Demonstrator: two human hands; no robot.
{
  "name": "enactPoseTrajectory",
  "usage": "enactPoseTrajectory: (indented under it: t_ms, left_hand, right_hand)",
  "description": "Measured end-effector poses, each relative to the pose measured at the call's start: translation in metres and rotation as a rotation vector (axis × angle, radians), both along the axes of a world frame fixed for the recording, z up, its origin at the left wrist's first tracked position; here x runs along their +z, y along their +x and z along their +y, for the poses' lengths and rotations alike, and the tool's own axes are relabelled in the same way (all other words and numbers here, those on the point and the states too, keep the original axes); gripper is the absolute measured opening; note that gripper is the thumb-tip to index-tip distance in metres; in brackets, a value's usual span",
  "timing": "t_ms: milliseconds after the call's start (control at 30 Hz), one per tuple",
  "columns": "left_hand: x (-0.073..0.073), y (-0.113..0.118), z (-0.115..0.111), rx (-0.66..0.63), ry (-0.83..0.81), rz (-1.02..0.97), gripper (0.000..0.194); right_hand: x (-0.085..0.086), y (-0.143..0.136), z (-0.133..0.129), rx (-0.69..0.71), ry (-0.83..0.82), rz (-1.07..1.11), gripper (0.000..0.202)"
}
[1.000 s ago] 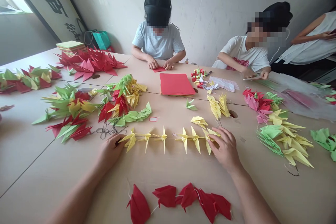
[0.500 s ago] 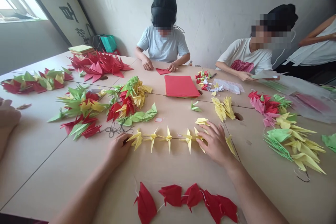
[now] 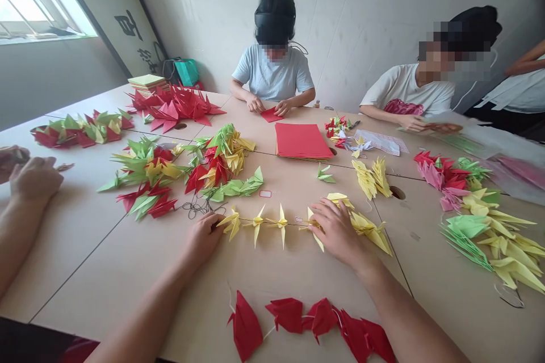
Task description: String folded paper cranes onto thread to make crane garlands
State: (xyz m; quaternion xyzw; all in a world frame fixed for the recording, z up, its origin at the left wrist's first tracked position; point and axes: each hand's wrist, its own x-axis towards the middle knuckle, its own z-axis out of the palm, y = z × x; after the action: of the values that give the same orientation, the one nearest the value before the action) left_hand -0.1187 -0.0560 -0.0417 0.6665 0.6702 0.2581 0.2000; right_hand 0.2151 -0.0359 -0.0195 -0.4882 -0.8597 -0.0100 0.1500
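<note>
A row of yellow paper cranes (image 3: 281, 226) lies on a thin thread between my two hands. My left hand (image 3: 205, 240) has its fingers closed at the left end, pinching the leftmost yellow crane (image 3: 232, 223) or its thread; the exact grip is partly hidden. My right hand (image 3: 339, 232) bends over the right part of the row, thumb and fingers closed round a yellow crane (image 3: 314, 235). More yellow cranes (image 3: 371, 229) lie bunched beyond that hand. Nearer to me is a string of red paper cranes (image 3: 321, 317) on white cord.
Piles of folded red, green and yellow cranes (image 3: 149, 167) cover the left side; another cluster (image 3: 481, 210) is at right. A stack of red paper (image 3: 303, 140) lies across the table. Two co-workers sit opposite, and another person's hands (image 3: 36, 176) are at the left edge.
My right hand has slid left along the row, onto a crane that was uncovered before. My left hand keeps its place at the left end. The view has shifted slightly left.
</note>
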Motion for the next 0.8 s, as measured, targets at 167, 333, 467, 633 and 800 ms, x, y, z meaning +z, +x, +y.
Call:
enactPoseTrajectory:
  t_ms: [167, 333, 467, 633, 800]
  left_hand:
    - [-0.001, 0.000, -0.002, -0.013, -0.005, -0.004, 0.028]
    - [-0.001, 0.000, -0.002, -0.032, -0.006, -0.009, 0.027]
    - [-0.001, 0.001, -0.002, -0.026, -0.004, -0.002, 0.028]
    - [-0.001, 0.001, -0.004, -0.033, -0.005, -0.007, 0.029]
    - [0.000, 0.001, -0.003, -0.049, -0.005, -0.016, 0.029]
  right_hand:
    - [-0.001, 0.016, 0.001, -0.034, -0.008, 0.006, 0.024]
    - [0.011, -0.014, 0.001, 0.007, -0.015, 0.011, 0.018]
    - [0.015, -0.055, 0.007, 0.121, -0.054, -0.006, 0.016]
    - [0.008, -0.057, 0.011, 0.157, -0.086, -0.027, 0.015]
    - [0.012, -0.040, 0.009, 0.105, -0.104, -0.044, 0.018]
